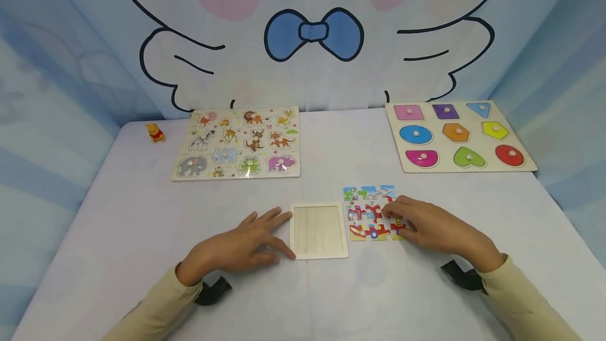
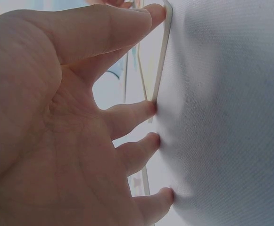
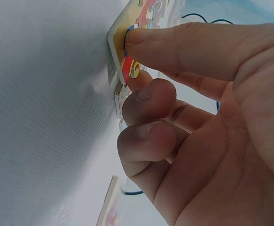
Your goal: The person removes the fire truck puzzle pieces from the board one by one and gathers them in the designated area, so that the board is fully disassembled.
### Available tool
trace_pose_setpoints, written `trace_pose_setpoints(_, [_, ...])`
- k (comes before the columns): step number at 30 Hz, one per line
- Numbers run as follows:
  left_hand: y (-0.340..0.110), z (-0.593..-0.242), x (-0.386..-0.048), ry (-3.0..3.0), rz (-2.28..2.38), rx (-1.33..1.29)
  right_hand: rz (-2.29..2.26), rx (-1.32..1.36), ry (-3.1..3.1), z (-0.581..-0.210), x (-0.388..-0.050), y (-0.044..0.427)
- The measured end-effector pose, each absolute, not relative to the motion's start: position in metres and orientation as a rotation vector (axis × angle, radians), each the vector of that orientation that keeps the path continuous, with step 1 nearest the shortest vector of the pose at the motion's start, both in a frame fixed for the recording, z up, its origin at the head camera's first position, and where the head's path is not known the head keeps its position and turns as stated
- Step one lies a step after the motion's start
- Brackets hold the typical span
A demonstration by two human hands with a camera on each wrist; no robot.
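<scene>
A square wooden puzzle tray (image 1: 318, 231) with a raised rim lies bare on the table. To its left, my left hand (image 1: 251, 243) spreads its fingers, thumb and index fingertips touching the tray's left edge; the left wrist view shows the other fingertips resting on the cloth. Several jigsaw pieces (image 1: 374, 212) with a colourful vehicle picture lie in rows right of the tray, small gaps between them. At their right side, my right hand (image 1: 428, 222) pinches a puzzle piece (image 3: 120, 40) between thumb and index finger, the other fingers curled. Those fingers partly hide the right-hand pieces.
An animal peg puzzle board (image 1: 236, 143) lies at the back left, with a small yellow bear figure (image 1: 155, 132) beside it. At the back right is a board of coloured shapes with knobs (image 1: 461, 138). A printed curtain (image 1: 312, 78) hangs behind the white-covered table (image 1: 142, 214).
</scene>
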State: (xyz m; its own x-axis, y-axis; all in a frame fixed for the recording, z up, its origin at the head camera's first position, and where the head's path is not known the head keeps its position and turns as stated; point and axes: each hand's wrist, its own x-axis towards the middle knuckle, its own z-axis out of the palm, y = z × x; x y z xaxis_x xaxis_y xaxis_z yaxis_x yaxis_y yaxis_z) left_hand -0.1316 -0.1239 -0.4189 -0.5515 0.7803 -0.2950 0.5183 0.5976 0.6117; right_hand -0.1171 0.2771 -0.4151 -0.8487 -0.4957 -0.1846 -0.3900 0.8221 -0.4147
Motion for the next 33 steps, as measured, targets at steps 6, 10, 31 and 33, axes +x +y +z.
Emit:
trace_pose_setpoints(6, [-0.1238, -0.4183, -0.132, 2.274, 0.626, 1.025, -0.541, -0.68, 2.72, -0.4156, -0.1162, 0.276])
trace_pose_setpoints(10, [-0.1238, -0.4183, -0.1312, 2.27, 0.63, 1.016, -0.541, -0.683, 2.724, -0.4165, -0.115, 0.2753])
trace_pose_setpoints(31, [-0.1267, -0.4197, -0.1285, 2.277, 0.643, 1.017, -0.533, -0.637, 2.832, -0.4096, -0.1182, 0.2794])
trace_pose_setpoints(33, [-0.1265, -0.4206, -0.1284, 2.275, 0.645, 1.014, -0.543, -0.633, 2.853, -0.4093, -0.1192, 0.2813])
